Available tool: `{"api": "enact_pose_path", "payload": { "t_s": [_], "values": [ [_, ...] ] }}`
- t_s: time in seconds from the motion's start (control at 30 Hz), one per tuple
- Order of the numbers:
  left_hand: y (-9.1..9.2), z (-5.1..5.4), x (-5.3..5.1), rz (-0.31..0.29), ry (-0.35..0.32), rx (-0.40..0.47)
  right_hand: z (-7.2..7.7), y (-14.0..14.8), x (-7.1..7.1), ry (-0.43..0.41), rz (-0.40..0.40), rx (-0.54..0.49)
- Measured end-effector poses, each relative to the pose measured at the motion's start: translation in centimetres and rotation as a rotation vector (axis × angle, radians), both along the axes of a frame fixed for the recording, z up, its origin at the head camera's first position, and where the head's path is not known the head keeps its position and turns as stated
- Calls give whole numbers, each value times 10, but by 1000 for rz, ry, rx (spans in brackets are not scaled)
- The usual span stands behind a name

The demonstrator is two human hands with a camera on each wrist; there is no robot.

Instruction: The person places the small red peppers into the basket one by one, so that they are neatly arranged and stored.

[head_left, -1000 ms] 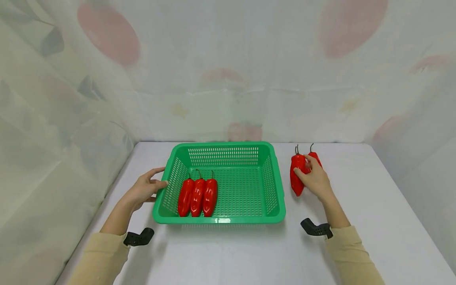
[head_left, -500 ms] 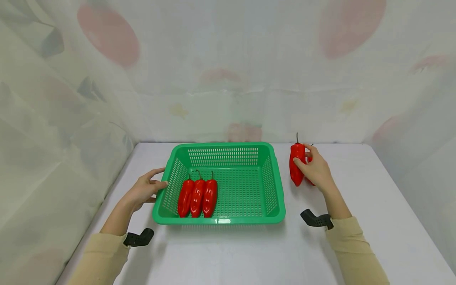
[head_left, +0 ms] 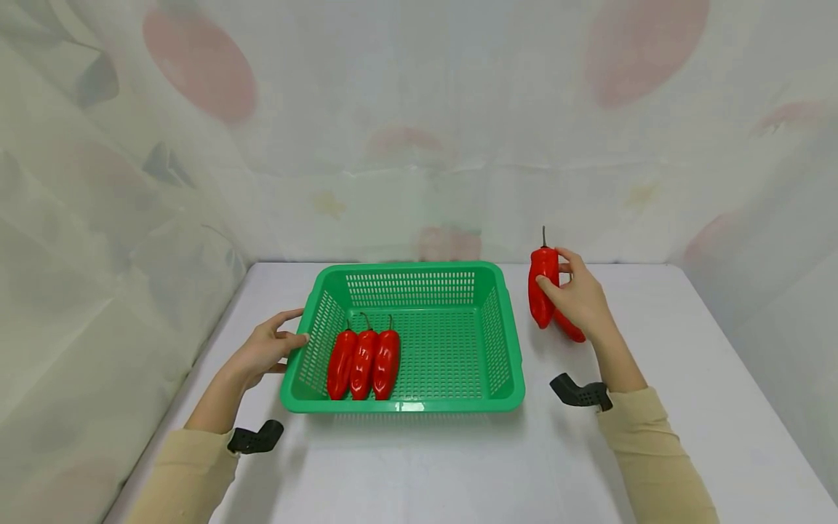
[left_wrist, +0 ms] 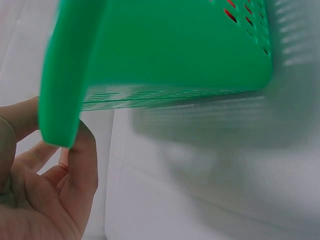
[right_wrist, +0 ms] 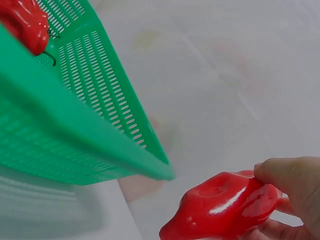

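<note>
A green basket (head_left: pixel 402 405) stands on the white table, with three red peppers (head_left: pixel 363 364) side by side at its left. My left hand (head_left: pixel 262 348) grips the basket's left rim, thumb on the inside and fingers outside; the left wrist view shows the rim (left_wrist: pixel 62 100) between them. Right of the basket, my right hand (head_left: pixel 579 295) pinches a red pepper (head_left: pixel 542 291), stem up, which the right wrist view also shows (right_wrist: pixel 220 207) between thumb and fingers. Partly hidden behind that hand, another red pepper (head_left: pixel 568 326) lies on the table.
A pale patterned sheet (head_left: pixel 419 196) rises behind the table (head_left: pixel 419 466), and similar cloth hangs at the left and right sides. In the right wrist view the basket's near rim (right_wrist: pixel 100 130) is close to the held pepper.
My right hand has moved up and away with its pepper, which now hangs clear of the one behind it, more of which shows. My left hand and the basket have stayed in place.
</note>
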State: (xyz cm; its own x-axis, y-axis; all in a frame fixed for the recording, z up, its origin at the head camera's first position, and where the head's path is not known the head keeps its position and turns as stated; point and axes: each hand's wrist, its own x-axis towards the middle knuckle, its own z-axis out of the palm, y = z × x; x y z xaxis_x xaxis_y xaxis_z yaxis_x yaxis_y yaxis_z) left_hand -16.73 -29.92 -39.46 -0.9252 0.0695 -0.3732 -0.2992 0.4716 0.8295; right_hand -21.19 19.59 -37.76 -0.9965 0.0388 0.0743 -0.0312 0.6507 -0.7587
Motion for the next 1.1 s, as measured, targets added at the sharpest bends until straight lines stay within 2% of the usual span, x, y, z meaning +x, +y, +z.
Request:
{"api": "enact_pose_path", "payload": {
  "t_s": [0.5, 0.83, 1.1],
  "values": [
    [0, -1, 0, 0, 3, -6, 15, -25, -4, -7, 69, -103],
    [0, 0, 0, 4, 1, -22, 18, -44, -9, -6, 142, -233],
    [1, 1, 1, 3, -2, -21, 19, -61, -13, -66, 223, -308]
  ]
}}
